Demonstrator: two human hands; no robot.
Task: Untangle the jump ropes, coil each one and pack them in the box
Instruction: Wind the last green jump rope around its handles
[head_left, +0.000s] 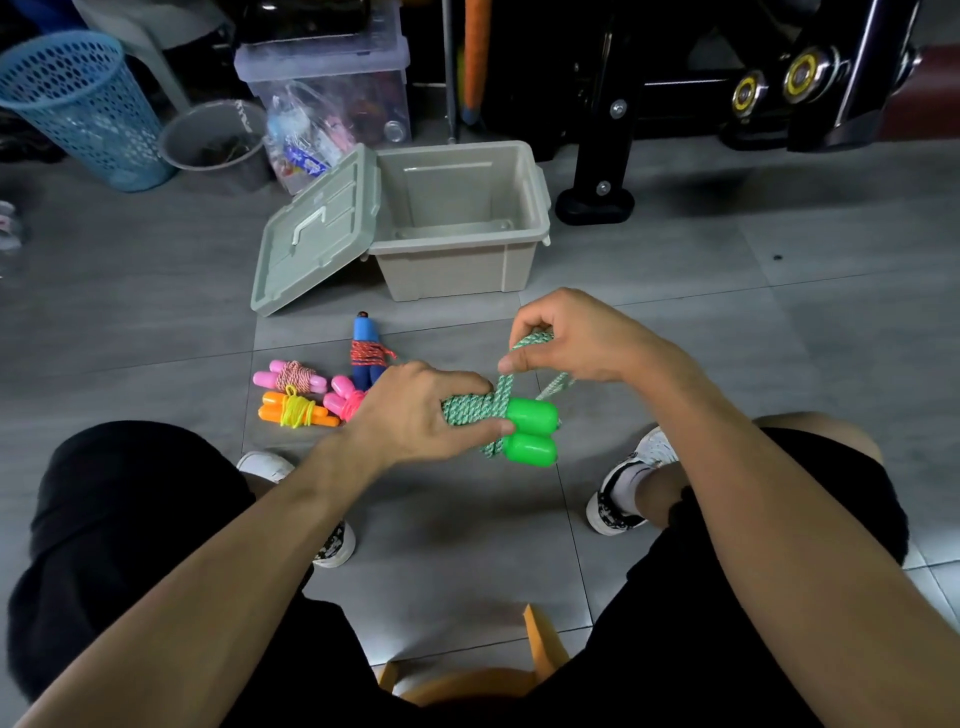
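My left hand (415, 410) grips a green jump rope (524, 431) by its coiled green-white cord, the two green handles sticking out to the right. My right hand (566, 338) pinches a loop of the same cord just above the handles. Several coiled ropes lie on the floor to the left: a pink one with a red-white cord (291, 376), an orange one with a yellow cord (296, 412), a pink one (343, 397) partly hidden by my left hand, and a blue one wrapped in a red cord (366, 353). The beige box (452, 260) stands open behind them.
The box's lid (317, 234) leans against its left side. Behind stand a blue mesh basket (83, 109), a grey bucket (213, 140), a clear storage bin (332, 93) and black exercise equipment (597, 202). My knees and shoes flank the grey tiled floor.
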